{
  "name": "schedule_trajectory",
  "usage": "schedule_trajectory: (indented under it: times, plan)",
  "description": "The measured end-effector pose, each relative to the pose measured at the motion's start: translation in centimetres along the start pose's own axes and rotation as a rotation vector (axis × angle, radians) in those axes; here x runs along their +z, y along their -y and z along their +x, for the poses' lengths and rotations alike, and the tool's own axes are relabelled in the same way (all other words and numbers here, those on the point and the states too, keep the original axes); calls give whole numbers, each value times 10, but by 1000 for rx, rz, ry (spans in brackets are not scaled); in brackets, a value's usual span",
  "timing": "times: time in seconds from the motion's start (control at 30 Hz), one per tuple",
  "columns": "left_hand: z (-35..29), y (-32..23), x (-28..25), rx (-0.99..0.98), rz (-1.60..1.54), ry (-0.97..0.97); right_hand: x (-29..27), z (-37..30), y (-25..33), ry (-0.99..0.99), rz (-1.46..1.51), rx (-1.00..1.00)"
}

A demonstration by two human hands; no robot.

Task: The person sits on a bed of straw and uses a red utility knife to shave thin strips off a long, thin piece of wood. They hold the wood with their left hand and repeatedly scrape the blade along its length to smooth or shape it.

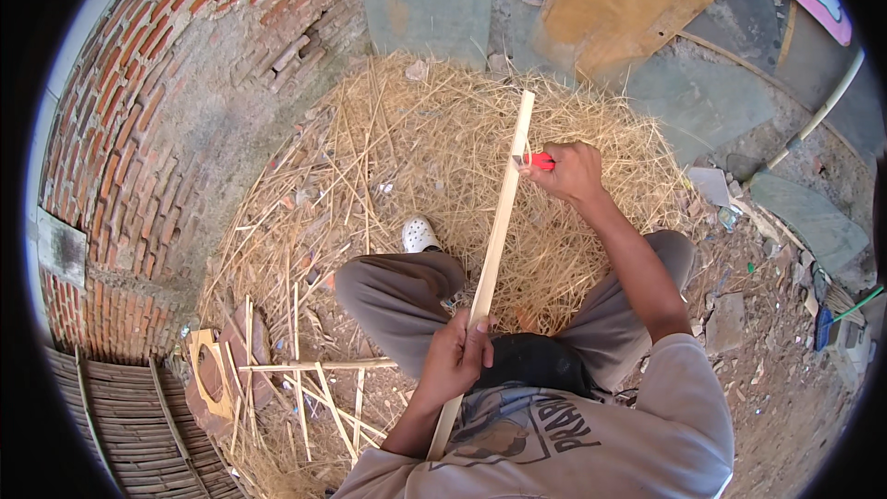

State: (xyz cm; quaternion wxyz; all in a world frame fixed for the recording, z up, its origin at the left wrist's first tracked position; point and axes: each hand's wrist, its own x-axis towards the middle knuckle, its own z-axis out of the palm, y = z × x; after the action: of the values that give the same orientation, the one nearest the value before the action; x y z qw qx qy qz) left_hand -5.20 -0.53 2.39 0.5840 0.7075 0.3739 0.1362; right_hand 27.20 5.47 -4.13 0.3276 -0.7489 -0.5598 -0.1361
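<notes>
A broad heap of shavings (573, 240) covers the ground ahead, so plenty of paring looks done here. The strip (499, 231) runs slantwise from the person's torso out over the heap, in one piece, its paring seemingly unfinished. Thin sticks (319, 366) lie scattered at left, perhaps finished pieces. The left hand (457, 351) grasps the strip's near part; the right hand (575, 171) grips a red knife (538, 162), blade against the strip near its far end, where a sliver (529, 146) seems to be partly lifted, not yet off.
</notes>
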Motion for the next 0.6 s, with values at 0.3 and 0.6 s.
schedule_trajectory:
  times: [0.3, 0.6]
  plan:
    - [-18, 1, -2, -70, -122, 121, 0, 28, -55, 32, -47, 343]
    - [-13, 9, -12, -108, -257, 61, -16, -14, 7, 150, 226, 226]
